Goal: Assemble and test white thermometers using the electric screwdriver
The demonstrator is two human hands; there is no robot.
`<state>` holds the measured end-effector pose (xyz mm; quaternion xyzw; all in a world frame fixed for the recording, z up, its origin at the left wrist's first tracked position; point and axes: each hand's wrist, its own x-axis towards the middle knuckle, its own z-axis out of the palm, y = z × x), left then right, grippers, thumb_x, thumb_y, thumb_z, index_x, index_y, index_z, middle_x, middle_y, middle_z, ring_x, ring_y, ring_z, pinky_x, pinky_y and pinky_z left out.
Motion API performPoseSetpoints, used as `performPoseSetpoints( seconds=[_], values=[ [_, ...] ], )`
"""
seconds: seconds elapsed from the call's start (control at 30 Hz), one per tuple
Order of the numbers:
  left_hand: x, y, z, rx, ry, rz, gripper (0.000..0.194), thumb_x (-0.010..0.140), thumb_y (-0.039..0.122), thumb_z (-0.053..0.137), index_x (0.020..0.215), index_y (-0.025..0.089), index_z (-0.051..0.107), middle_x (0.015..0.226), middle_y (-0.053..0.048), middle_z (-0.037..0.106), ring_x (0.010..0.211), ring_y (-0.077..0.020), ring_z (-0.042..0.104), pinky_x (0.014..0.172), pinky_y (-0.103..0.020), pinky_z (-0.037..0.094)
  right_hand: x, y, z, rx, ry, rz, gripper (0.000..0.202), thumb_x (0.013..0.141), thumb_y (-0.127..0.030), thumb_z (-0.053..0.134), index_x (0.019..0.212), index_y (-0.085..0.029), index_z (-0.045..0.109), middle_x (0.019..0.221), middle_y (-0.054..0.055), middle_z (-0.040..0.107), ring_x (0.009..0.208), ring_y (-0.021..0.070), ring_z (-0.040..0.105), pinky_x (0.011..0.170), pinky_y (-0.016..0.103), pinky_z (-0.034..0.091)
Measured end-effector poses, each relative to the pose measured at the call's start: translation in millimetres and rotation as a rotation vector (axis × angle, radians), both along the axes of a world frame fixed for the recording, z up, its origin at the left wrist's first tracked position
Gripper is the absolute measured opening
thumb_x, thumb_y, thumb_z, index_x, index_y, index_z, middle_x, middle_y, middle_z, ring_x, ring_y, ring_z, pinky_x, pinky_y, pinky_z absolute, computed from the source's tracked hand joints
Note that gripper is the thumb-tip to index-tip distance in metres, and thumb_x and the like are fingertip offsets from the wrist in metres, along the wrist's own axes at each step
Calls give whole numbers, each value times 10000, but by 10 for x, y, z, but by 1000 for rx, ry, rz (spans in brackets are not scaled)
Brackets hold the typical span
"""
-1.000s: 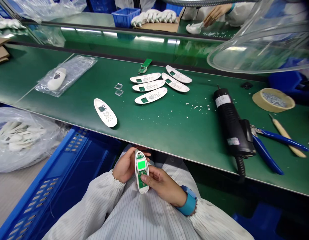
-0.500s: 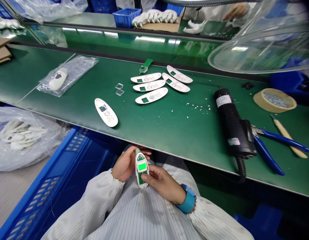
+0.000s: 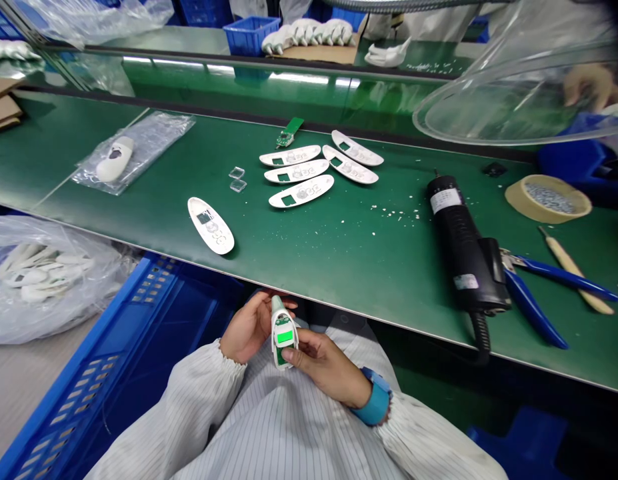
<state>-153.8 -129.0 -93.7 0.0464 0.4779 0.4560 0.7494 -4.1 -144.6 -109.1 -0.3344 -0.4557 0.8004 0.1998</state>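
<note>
Below the table's front edge, a white handheld device (image 3: pixel 285 337) with a lit green screen and an exposed green circuit board is held between both hands. My left hand (image 3: pixel 249 328) supports its upper part from the left and behind, some fingers hidden. My right hand (image 3: pixel 329 367) grips its right side, with the thumb on the circuit board under the screen. On the table, a white oval cover (image 3: pixel 211 227) lies nearest to the hands. Farther back are several similar covers (image 3: pixel 301 192), a green circuit board (image 3: pixel 290 132) and two small clear squares (image 3: pixel 237 185).
To the right lie a black electric screwdriver (image 3: pixel 466 250), blue-handled pliers (image 3: pixel 536 303), a wooden-handled tool (image 3: pixel 576 270) and a bowl of screws (image 3: pixel 547 199). A blue crate (image 3: pixel 83 393) stands lower left. A bagged white part (image 3: pixel 115 160) lies back left. A person's hand (image 3: pixel 589 87) shows behind clear plastic.
The device is tilted slightly differently, its lower end now higher in view. Both hands keep their hold. Across the table, the other person's hand has moved right.
</note>
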Motion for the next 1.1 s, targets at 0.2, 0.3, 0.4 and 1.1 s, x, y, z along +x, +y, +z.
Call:
performPoseSetpoints(
  seconds=[0.2, 0.3, 0.4, 1.1],
  values=[
    [-20, -31, -16, -48, -33, -6, 308, 823, 303, 402, 852, 95, 626, 731, -88, 643, 586, -153, 576, 627, -271, 437, -6, 0, 0, -1, -8, -9, 269, 772, -398, 583, 878, -151, 582, 745, 13, 502, 697, 114, 444, 688, 253, 359],
    [-26, -39, -45, -17, -29, 7, 290, 830, 288, 401, 856, 100, 620, 782, -94, 650, 622, -158, 584, 628, -273, 443, -4, -1, -2, 1, -8, -8, 278, 769, -403, 584, 875, -146, 580, 739, 13, 495, 692, 112, 435, 684, 252, 356],
    [-27, -44, -71, 3, -5, 23, 276, 847, 263, 374, 852, 111, 603, 820, -98, 653, 662, -162, 592, 627, -275, 455, -5, 1, -2, -4, -11, -8, 285, 771, -399, 585, 881, -136, 578, 729, 13, 486, 680, 108, 425, 677, 251, 352],
    [-42, -188, -128, 4, -39, -34, 311, 878, 323, 365, 863, 125, 605, 796, -63, 643, 721, -152, 602, 679, -259, 451, -23, -2, 55, -69, 36, -58, 298, 775, -392, 594, 942, -145, 581, 840, 30, 582, 787, 124, 525, 740, 249, 394]
  ],
)
